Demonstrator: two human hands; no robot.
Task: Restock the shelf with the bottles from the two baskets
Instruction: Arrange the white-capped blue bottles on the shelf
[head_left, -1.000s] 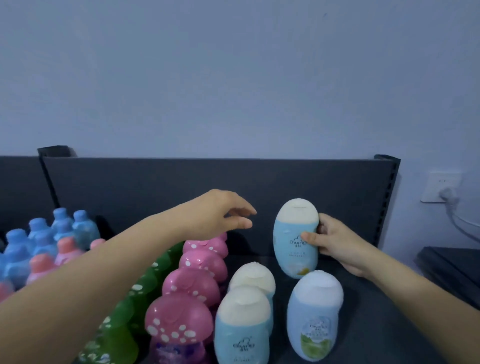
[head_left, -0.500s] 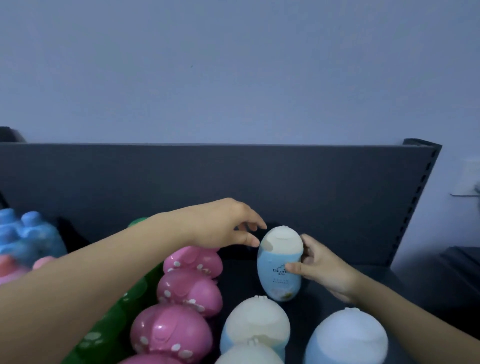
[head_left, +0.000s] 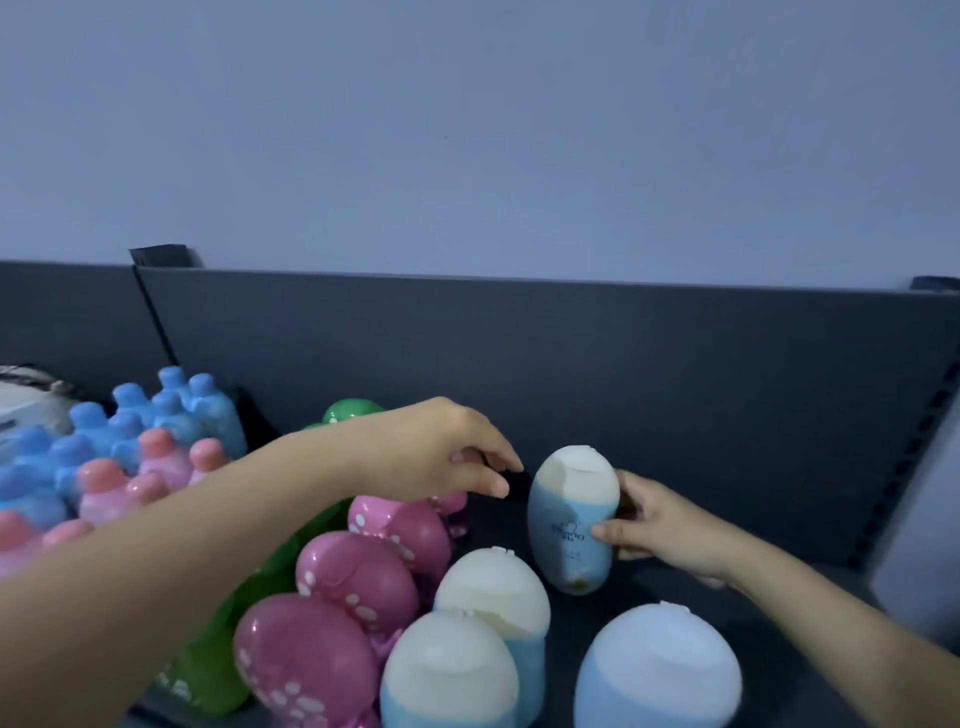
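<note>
Head view took in the shelf (head_left: 675, 587) from its left end, where blue-capped bottles (head_left: 171, 410) and pink-capped bottles (head_left: 150, 467) stood packed. Next came green bottles (head_left: 218, 654) and pink mushroom-shaped bottles (head_left: 358, 577) in tight rows. Above these hovered the left hand (head_left: 436, 452), fingers loosely curled and empty, tips near but apart from the blue lotion bottle (head_left: 571, 530). That bottle stood upright near the back panel (head_left: 571, 364), behind two cream-capped lotion bottles (head_left: 493, 597). The right hand (head_left: 670, 530) gripped its waist, thumb in front. It looked light, stiff and smooth, probably slippery, and egg-shaped with a narrow base, so tippy; a mid-body hold seemed soundest. Open floor lay right of it, up to the slotted upright (head_left: 904, 467).
</note>
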